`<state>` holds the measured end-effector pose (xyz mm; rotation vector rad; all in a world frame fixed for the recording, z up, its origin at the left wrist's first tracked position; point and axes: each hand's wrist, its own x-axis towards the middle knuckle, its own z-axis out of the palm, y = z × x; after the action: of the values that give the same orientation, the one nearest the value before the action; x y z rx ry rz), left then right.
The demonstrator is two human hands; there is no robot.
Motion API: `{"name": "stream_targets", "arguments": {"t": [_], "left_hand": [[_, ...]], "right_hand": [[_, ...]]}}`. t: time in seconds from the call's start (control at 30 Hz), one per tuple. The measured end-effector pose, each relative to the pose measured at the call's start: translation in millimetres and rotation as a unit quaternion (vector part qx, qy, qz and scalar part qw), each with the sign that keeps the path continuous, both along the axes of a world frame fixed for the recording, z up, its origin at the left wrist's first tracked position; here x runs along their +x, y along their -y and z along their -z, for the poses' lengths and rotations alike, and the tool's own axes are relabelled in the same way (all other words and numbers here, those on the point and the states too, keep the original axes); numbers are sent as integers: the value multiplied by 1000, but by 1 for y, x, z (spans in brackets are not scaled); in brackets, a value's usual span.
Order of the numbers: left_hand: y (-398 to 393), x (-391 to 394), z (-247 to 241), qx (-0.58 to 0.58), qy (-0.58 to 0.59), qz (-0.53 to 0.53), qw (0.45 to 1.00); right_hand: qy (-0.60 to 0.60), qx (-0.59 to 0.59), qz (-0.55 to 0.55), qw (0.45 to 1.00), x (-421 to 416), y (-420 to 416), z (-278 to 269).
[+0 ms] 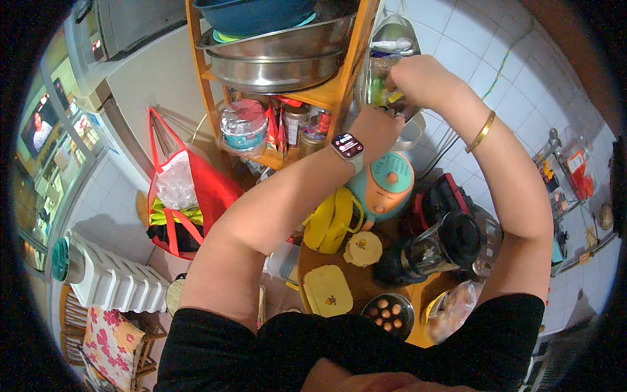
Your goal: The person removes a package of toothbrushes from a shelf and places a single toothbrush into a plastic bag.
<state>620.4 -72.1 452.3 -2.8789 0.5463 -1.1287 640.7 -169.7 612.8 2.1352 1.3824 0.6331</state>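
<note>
Both my hands are raised against a clear plastic bag that hangs on the tiled wall beside the shelf. My left hand, wearing a smartwatch, is curled at the bag's lower part. Just above it, my right hand, with a gold bangle on the wrist, is closed on the bag's side. A small yellow piece shows between the hands. Green and pale contents are visible through the plastic. Most fingertips are hidden, so the exact grip is unclear.
A wooden shelf with steel basins stands left of the bag. Below my hands are a teal-and-orange appliance, a yellow bag, a blender and a pan of round food. A red shopping bag stands left.
</note>
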Motion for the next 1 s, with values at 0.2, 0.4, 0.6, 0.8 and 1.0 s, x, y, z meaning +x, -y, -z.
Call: {"name": "stream_targets", "arguments": {"t": [0.2, 0.4, 0.6, 0.8, 1.0], "left_hand": [[13, 25, -1, -52, 33, 15, 998], [6, 30, -1, -65, 50, 27, 996], [5, 19, -5, -2, 35, 23, 999], [15, 8, 10, 0, 114, 6, 993], [9, 6, 19, 4, 136, -8, 991]], "right_hand": [[39, 31, 17, 999, 5, -17, -3], [69, -6, -40, 997, 14, -22, 12], [-2, 13, -23, 1000, 6, -18, 1], [17, -33, -1, 999, -5, -33, 1], [79, 44, -76, 993, 11, -28, 23]]}}
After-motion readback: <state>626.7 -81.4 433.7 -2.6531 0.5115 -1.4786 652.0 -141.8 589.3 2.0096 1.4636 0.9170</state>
